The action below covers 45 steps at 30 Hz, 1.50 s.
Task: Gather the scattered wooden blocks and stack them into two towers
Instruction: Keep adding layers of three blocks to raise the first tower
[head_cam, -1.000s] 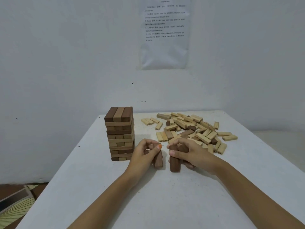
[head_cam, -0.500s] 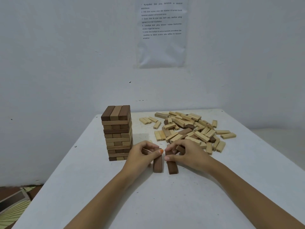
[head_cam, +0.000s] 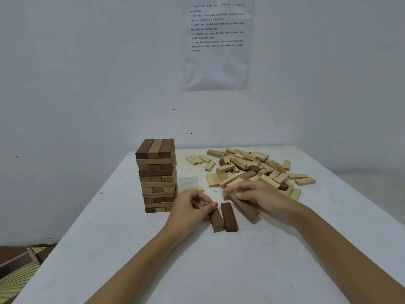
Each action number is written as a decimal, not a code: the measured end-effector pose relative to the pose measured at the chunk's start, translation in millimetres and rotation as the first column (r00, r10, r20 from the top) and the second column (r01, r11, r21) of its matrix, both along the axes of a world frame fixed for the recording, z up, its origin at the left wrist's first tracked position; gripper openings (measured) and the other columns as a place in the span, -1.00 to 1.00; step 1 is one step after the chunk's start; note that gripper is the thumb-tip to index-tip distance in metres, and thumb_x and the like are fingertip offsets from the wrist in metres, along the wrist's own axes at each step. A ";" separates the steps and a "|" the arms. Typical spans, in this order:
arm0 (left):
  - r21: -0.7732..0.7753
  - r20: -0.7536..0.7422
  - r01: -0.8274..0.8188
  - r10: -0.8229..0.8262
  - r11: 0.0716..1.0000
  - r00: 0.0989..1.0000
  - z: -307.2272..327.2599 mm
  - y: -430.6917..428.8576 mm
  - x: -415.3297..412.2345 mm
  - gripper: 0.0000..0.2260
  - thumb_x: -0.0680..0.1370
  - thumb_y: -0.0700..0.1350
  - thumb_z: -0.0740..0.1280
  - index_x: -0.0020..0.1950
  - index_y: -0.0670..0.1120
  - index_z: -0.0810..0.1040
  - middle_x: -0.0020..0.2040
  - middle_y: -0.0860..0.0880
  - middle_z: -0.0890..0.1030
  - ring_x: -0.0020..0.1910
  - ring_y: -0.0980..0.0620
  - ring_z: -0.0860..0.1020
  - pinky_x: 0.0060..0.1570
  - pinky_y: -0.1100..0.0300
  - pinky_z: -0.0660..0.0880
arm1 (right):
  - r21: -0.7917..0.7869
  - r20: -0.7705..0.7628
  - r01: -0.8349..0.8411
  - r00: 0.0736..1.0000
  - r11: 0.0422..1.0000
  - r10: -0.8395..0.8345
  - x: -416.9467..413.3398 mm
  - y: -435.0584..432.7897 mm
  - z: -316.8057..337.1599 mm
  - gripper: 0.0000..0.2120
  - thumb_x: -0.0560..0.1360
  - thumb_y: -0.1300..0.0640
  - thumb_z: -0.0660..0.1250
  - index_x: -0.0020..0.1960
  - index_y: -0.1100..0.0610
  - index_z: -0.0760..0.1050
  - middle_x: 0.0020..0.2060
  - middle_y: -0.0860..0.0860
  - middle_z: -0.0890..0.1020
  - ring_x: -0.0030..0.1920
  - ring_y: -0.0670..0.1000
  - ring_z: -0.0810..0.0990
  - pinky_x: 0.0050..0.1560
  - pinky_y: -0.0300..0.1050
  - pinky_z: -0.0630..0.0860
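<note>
A tall tower of dark and light wooden blocks stands at the left of the white table. Two dark blocks lie flat side by side in front of me. My left hand has curled fingers, its thumb touching the far end of the left dark block. My right hand grips a third brown block, which lies slanted just right of the pair. A loose heap of pale and brown blocks is spread behind my right hand.
One pale block lies alone between the tower and my left hand. The table's back edge meets a white wall with a printed sheet. The floor shows off the table's left edge.
The two dark blocks went from upright to lying flat side by side. My right hand let go of its dark block and took hold of another brown block from the heap's edge.
</note>
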<state>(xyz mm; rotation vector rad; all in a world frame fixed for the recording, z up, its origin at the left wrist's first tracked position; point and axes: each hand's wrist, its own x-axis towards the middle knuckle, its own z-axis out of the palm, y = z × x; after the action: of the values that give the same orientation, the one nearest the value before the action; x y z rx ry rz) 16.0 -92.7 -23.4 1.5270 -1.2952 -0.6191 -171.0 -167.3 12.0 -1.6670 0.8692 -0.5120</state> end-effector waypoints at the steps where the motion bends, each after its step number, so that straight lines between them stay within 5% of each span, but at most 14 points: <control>1: 0.000 0.007 0.014 -0.014 1.000 1.000 0.4 0.2 -0.6 -0.90 0.45 -0.16 0.48 -0.12 -0.16 0.61 -0.29 -0.04 0.56 -0.38 0.14 0.53 -0.33 0.39 0.46 | -0.020 -0.020 -0.017 1.000 1.000 0.016 -1.3 0.2 0.5 -0.75 0.59 0.28 0.23 0.13 0.09 0.64 0.09 0.03 0.62 0.10 -0.07 0.57 0.01 -0.35 0.48; 4: 0.046 0.004 0.050 -0.050 0.998 0.999 3.0 1.5 -2.3 -0.95 0.50 -0.18 0.40 -0.06 -0.13 0.61 -0.23 -0.04 0.58 -0.38 0.18 0.54 -0.29 0.40 0.46 | -0.131 -0.084 0.016 0.996 0.991 -0.027 -4.6 -4.5 0.0 -0.85 0.51 0.22 0.40 0.04 0.06 0.69 -0.13 0.20 0.62 -0.12 -0.05 0.61 -0.13 -0.34 0.48; 8: 0.163 -0.194 0.209 -0.176 0.964 0.965 7.6 4.1 2.4 -0.83 0.53 -0.25 0.29 0.04 -0.07 0.61 -0.12 -0.03 0.55 -0.23 0.09 0.53 -0.14 0.33 0.45 | -0.164 -0.116 0.085 0.988 0.983 -0.105 -4.3 -4.8 -0.6 -0.83 0.41 0.20 0.51 -0.01 0.15 0.65 -0.30 0.09 0.65 -0.40 -0.03 0.60 -0.26 -0.18 0.61; 12: 0.234 -0.022 0.300 -0.303 0.925 0.953 8.1 8.3 9.9 -0.74 0.53 -0.18 0.38 0.18 0.07 0.55 0.00 0.01 0.50 -0.01 0.14 0.50 -0.04 0.40 0.43 | -0.191 -0.102 0.080 0.990 0.978 -0.101 -2.9 -1.1 0.8 -0.75 0.34 0.23 0.56 0.00 0.18 0.63 -0.28 0.12 0.63 -0.41 -0.02 0.63 -0.32 -0.21 0.59; 16: 0.158 0.009 0.330 -0.335 0.931 0.942 4.5 7.4 10.4 -0.70 0.49 -0.16 0.43 0.19 0.05 0.55 -0.03 0.02 0.49 -0.10 0.21 0.48 -0.08 0.44 0.43 | -0.265 -0.116 0.095 0.985 0.960 -0.130 -3.1 -0.5 0.8 -0.68 0.27 0.19 0.61 -0.02 0.12 0.62 -0.26 0.13 0.62 -0.43 -0.06 0.63 -0.37 -0.25 0.55; 21: 0.160 -0.008 0.325 -0.328 0.932 0.945 3.0 6.4 9.6 -0.70 0.45 -0.12 0.47 0.15 0.07 0.55 -0.11 0.03 0.46 -0.29 0.30 0.45 -0.18 0.42 0.42 | -0.310 -0.177 -0.014 0.983 0.951 -0.043 -5.9 -2.4 1.8 -0.66 0.34 0.06 0.58 0.08 0.00 0.61 -0.20 0.03 0.67 -0.27 -0.15 0.61 -0.20 -0.30 0.51; 25: 0.095 0.163 0.280 -0.293 0.955 0.942 1.2 8.2 5.0 -0.63 0.41 -0.01 0.49 0.18 0.04 0.51 -0.11 0.04 0.46 -0.31 0.31 0.43 -0.22 0.41 0.40 | -0.284 -0.379 -0.284 0.911 0.916 0.165 -9.9 2.7 4.8 -0.25 0.28 -0.07 0.59 0.38 -0.22 0.34 0.17 -0.10 0.45 0.11 -0.18 0.46 0.11 -0.31 0.43; 27: 0.050 0.250 0.268 -0.271 0.962 0.929 -1.8 7.9 3.0 -0.58 0.40 0.06 0.48 0.20 0.05 0.49 -0.10 0.04 0.46 -0.29 0.29 0.43 -0.20 0.39 0.40 | -0.350 -0.446 -0.335 0.881 0.875 0.159 -7.8 6.5 2.2 -0.14 0.29 -0.05 0.60 0.44 -0.23 0.20 0.20 -0.18 0.35 0.23 -0.19 0.37 0.24 -0.27 0.38; 32: 0.019 0.223 0.281 -0.278 0.959 0.934 0.0 8.3 -0.2 -0.34 0.23 0.20 0.51 0.27 0.06 0.42 -0.14 0.03 0.47 -0.30 0.25 0.42 -0.24 0.35 0.40 | -0.386 -0.381 -0.345 0.904 0.856 0.193 -6.2 5.5 -0.8 -0.21 0.39 0.19 0.48 0.48 -0.14 0.17 0.23 -0.18 0.42 0.26 -0.27 0.38 0.24 -0.36 0.39; 35: 0.038 0.200 0.289 -0.290 0.957 0.936 0.4 9.8 4.1 -0.26 0.19 0.17 0.57 0.29 0.13 0.36 -0.06 0.04 0.48 -0.20 0.21 0.48 -0.18 0.38 0.43 | -0.354 -0.384 -0.378 0.893 0.856 0.236 -7.1 3.7 -3.2 -0.24 0.43 0.24 0.42 0.49 -0.15 0.17 0.33 -0.16 0.38 0.36 -0.23 0.33 0.37 -0.21 0.36; 41: 0.096 0.424 0.189 -0.211 0.977 0.880 2.4 15.7 3.6 -0.14 0.19 0.34 0.45 0.40 0.09 0.26 0.20 0.17 0.29 0.16 0.25 0.36 0.06 0.46 0.36 | -0.407 -0.526 -0.383 0.841 0.829 0.130 -18.8 -3.2 9.4 -0.20 0.43 -0.05 0.48 0.52 -0.09 0.12 0.32 -0.15 0.27 0.38 -0.17 0.26 0.43 -0.16 0.27; 45: 0.182 0.610 0.109 -0.199 0.977 0.767 2.3 17.8 -1.8 -0.15 0.28 0.42 0.29 0.45 0.01 0.25 0.24 0.09 0.23 0.30 0.14 0.20 0.27 0.28 0.22 | -0.374 -0.771 -0.484 0.637 0.791 0.025 -24.0 -2.0 13.2 -0.15 0.48 -0.22 0.34 0.57 0.03 -0.05 0.37 -0.11 0.10 0.44 -0.04 0.06 0.45 -0.02 0.20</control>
<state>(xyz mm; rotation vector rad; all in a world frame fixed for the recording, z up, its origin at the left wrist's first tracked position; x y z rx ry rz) 14.2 -75.0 -21.2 1.8369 -1.9334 -0.2982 -195.0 -169.3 25.2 -2.5954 1.0653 0.2099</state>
